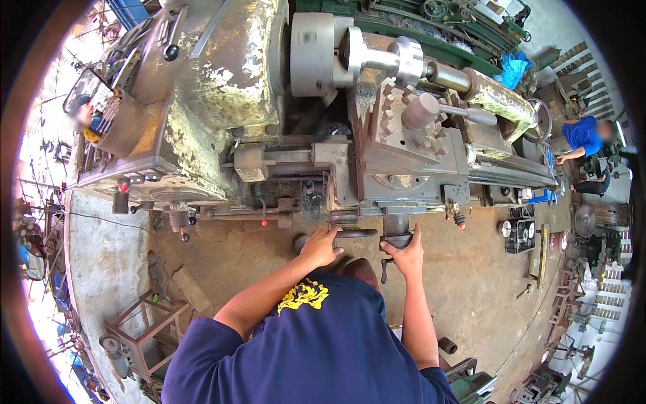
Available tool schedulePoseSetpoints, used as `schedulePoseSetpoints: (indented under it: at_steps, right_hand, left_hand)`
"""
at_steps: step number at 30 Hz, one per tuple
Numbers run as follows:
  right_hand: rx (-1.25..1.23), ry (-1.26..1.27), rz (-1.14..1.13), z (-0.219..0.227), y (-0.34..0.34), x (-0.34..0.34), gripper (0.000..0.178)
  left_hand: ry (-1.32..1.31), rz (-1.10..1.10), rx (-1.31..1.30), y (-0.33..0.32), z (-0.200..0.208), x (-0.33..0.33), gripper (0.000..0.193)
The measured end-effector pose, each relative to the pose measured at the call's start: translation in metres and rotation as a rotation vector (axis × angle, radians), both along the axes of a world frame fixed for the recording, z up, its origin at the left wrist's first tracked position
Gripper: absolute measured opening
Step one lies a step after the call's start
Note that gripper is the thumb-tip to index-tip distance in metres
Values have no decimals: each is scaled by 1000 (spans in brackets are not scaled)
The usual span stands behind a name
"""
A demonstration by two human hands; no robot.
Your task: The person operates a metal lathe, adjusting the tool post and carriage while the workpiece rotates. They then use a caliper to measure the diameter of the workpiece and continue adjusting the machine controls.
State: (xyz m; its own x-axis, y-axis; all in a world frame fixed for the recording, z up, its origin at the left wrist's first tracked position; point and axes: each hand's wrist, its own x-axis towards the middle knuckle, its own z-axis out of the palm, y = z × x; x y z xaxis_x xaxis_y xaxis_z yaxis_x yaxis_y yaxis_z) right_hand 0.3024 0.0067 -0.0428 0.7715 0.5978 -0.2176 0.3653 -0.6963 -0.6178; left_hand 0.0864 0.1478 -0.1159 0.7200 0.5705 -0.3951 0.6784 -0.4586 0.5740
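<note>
My left hand [319, 249] lies on the rim of the lathe's carriage handwheel [356, 233], fingers curled over it at the left side. Further right, my right hand [406, 256] grips the dark round cross-slide handle [396, 240], thumb side up along it. A small crank knob [384, 271] hangs below that handle. Above both hands stands the carriage with its tool post [420, 111]. A shiny stepped metal workpiece [382, 59] is held between the grey chuck [313, 54] and the tailstock [498, 101]. The cutting tip cannot be made out.
The worn lathe headstock [215, 81] fills the upper left, with levers on its front. A metal frame stand [145, 333] is on the floor at lower left. Another person in a blue shirt [583, 136] is at the far right. Machine parts [518, 234] sit on the right-hand floor.
</note>
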Motion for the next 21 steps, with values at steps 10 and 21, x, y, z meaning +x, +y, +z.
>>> schedulePoseSetpoints:
  at_steps: [10,21]
  right_hand:
    - [134,-80,158,15,-20,-2,109]
    - [514,-90,1118,122,-83,-73,46]
  left_hand:
    - [261,-55,122,-62,68,15,53]
    - [-528,-142,157,-203,81,31,58]
